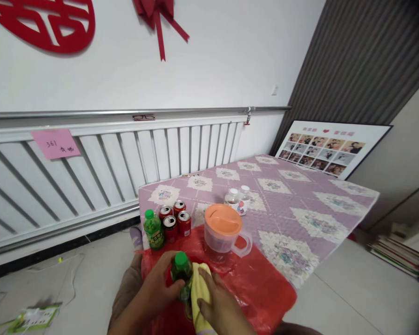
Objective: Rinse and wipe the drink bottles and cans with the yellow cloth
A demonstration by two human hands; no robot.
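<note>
My left hand (160, 284) is wrapped round a green-capped plastic bottle (181, 263) near the table's front corner. In my right hand (218, 300) is a yellow cloth (200, 295), held against the bottle's right side. Beneath both hands lies a red plastic sheet (261, 288). A second green bottle (153, 231) stands upright farther left. Beside it are several red drink cans (184, 223) in a cluster, their tops facing up. Just beyond my right hand is a clear plastic pitcher (216, 244) with an orange lid (224, 219). The lower part of the held bottle is partly hidden by my fingers.
Two small white-capped bottles (244, 202) stand behind the pitcher on the purple patterned tablecloth (293, 186). A white radiator (181, 151) runs along the wall, with glasses (144, 117) on its ledge. A photo board (321, 151) leans at the right; a power strip (35, 318) lies on the floor.
</note>
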